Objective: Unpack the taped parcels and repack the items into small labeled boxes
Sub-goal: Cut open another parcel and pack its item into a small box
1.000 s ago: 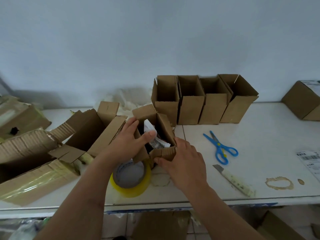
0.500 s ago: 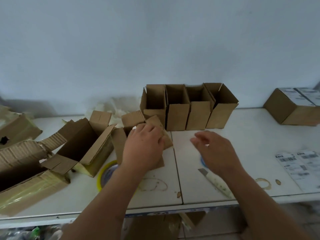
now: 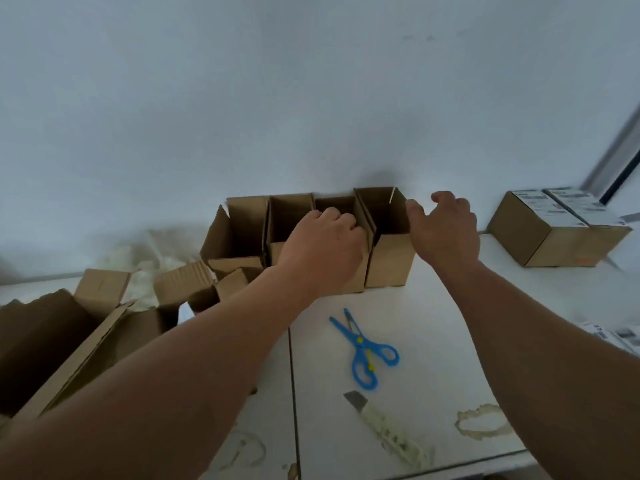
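Four small open cardboard boxes (image 3: 389, 261) stand in a row against the back wall. My left hand (image 3: 322, 251) is at the third box from the left, with its fingers curled over that box's front rim. My right hand (image 3: 445, 230) is beside the rightmost box. Its thumb is at that box's right wall and its fingers hang loosely curled, holding nothing. Another small box (image 3: 187, 285) with raised flaps stands left of the row, partly behind my left forearm, and its contents are hidden. A large opened parcel (image 3: 52, 341) lies at the far left.
Blue scissors (image 3: 363, 348) and a box cutter (image 3: 388, 427) lie on the white table between my arms. Two closed labeled boxes (image 3: 554, 230) sit at the back right, and label sheets (image 3: 620, 334) lie at the right edge. Crumpled plastic wrap (image 3: 138, 258) lies by the wall.
Both hands left the small box at the left and reached back to the row of open boxes. My view moved closer to the row and turned right.
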